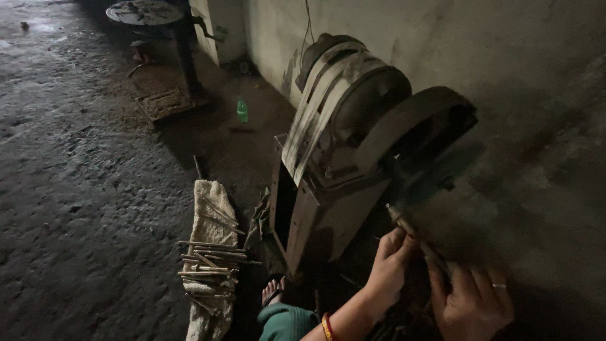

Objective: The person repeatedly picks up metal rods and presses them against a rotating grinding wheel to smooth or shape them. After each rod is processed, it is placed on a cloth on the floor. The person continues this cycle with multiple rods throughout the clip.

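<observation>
My left hand point(388, 265) and my right hand point(470, 297) both grip a thin metal rod point(401, 220), holding its tip against the spinning dark grinding wheel point(435, 173). The wheel sits under a curved guard on a belt-driven grinding machine point(334, 158) standing by the wall. My left wrist wears a red and gold bangle; a ring shows on a right finger. The rod's lower part is hidden by my fingers.
A pile of similar metal rods point(211, 259) lies on a light cloth sack point(211, 215) on the floor to the left. My sandalled foot point(273, 292) rests near the machine base. A green bottle point(242, 110) and a round-topped stand point(145, 12) are farther back.
</observation>
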